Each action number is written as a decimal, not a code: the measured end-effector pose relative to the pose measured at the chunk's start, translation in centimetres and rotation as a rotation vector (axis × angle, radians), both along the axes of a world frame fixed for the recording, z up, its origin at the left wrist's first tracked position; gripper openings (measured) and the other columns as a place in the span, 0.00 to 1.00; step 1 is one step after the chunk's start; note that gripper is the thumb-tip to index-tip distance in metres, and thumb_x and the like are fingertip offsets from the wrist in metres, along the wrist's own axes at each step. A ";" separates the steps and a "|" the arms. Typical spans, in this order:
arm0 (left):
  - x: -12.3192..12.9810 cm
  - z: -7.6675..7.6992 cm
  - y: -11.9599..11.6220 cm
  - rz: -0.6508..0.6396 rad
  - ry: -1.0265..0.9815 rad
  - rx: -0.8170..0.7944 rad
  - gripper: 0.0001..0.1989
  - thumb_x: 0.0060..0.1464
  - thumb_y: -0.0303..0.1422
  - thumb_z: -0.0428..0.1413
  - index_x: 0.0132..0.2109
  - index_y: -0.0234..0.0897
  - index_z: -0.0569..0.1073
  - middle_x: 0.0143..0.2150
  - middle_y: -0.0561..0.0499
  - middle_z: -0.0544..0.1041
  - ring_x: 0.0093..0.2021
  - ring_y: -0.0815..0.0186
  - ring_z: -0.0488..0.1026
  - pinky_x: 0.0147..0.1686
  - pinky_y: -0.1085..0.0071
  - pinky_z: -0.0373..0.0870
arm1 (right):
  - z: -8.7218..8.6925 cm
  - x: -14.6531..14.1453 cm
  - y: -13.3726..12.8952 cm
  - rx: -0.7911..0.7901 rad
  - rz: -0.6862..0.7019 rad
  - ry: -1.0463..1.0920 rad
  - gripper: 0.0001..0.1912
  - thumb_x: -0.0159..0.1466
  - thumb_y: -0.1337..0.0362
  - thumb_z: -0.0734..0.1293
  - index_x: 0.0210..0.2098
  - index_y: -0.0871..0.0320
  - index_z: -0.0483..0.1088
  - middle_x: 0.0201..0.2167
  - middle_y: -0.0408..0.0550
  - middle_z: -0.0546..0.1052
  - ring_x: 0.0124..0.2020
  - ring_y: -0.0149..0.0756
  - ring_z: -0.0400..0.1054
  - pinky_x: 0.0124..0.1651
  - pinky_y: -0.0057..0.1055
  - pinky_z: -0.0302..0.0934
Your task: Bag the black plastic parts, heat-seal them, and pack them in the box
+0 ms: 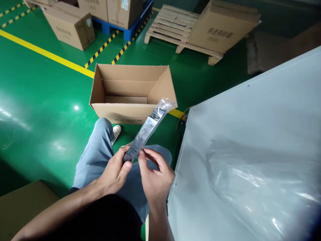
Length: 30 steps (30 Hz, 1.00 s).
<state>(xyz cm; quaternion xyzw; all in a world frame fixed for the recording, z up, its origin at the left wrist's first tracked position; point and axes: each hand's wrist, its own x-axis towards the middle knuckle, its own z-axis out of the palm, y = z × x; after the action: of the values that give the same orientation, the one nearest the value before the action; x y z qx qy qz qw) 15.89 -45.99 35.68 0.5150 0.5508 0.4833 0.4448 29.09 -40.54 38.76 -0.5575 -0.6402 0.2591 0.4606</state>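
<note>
A long, narrow dark part in a clear plastic sleeve (147,130) slants up and to the right above my lap. My left hand (116,172) is wrapped round its lower end, thumb on the near side. My right hand (155,174) pinches the sleeve's right edge near that same end between thumb and fingers. The sleeve's crumpled far end overlaps the front rim of an open cardboard box (117,110) on the floor. The part of the box's inside that shows holds nothing.
At right stands a pale grey table (200,134) with a large clear plastic bag (260,180) on it. Farther off are a wooden pallet (173,25) bearing a carton (218,30), a blue pallet (127,33) with cartons, and another carton (69,28). More cardboard (25,207) lies lower left.
</note>
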 end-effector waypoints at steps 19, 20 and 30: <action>0.0 -0.8 -0.5 0.095 0.000 -0.208 0.28 0.70 0.54 0.49 0.61 0.35 0.73 0.56 0.39 0.80 0.58 0.51 0.75 0.61 0.54 0.69 | 0.1 0.4 1.5 -0.256 -0.016 0.106 0.04 0.62 0.64 0.68 0.35 0.55 0.75 0.27 0.44 0.81 0.27 0.36 0.77 0.32 0.28 0.71; 0.0 -1.0 -0.6 0.137 -0.052 -0.250 0.28 0.70 0.54 0.48 0.60 0.35 0.74 0.55 0.40 0.81 0.60 0.51 0.75 0.63 0.54 0.69 | 0.0 0.6 1.8 -0.295 -0.012 0.137 0.04 0.62 0.63 0.68 0.34 0.56 0.74 0.25 0.43 0.80 0.26 0.35 0.76 0.30 0.27 0.70; 0.0 -0.7 0.8 0.244 -0.146 -0.230 0.27 0.72 0.52 0.46 0.60 0.37 0.73 0.62 0.42 0.77 0.67 0.55 0.69 0.68 0.58 0.65 | -1.7 -1.3 1.2 -0.194 0.002 0.146 0.18 0.64 0.53 0.73 0.48 0.56 0.72 0.37 0.50 0.82 0.35 0.37 0.79 0.38 0.32 0.75</action>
<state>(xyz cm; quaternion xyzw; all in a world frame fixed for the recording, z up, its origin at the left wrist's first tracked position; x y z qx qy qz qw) 15.91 -45.15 34.96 0.3534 0.6271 0.5037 0.4776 27.83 -39.30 37.11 -0.5786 -0.5773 0.3603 0.4496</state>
